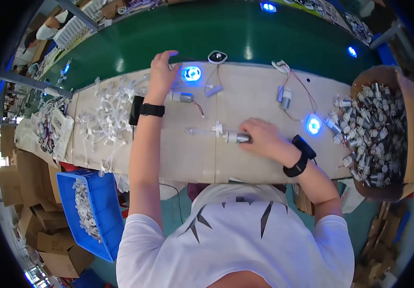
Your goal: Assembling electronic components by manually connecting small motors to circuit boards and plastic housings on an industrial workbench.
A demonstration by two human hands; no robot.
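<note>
My right hand (263,137) is closed around a small silver motor with a white end (237,138), holding it low over the pale worktop. Just left of that motor lies a clear plastic tube with a white flange (218,128). Farther off, my left hand (162,72) reaches to the worktop's back edge with thumb and fingers apart, and I see nothing between them. Beside its fingertips glows a round blue light (192,73). Another silver motor (183,97) with thin wires rests near my left wrist.
Clear plastic parts (111,108) are heaped at the left. A cardboard box (411,139) full of motors stands at the right, near a second lit blue disc (313,124) and a wired motor (286,99). A green belt (245,38) runs behind; a blue crate (106,211) sits lower left.
</note>
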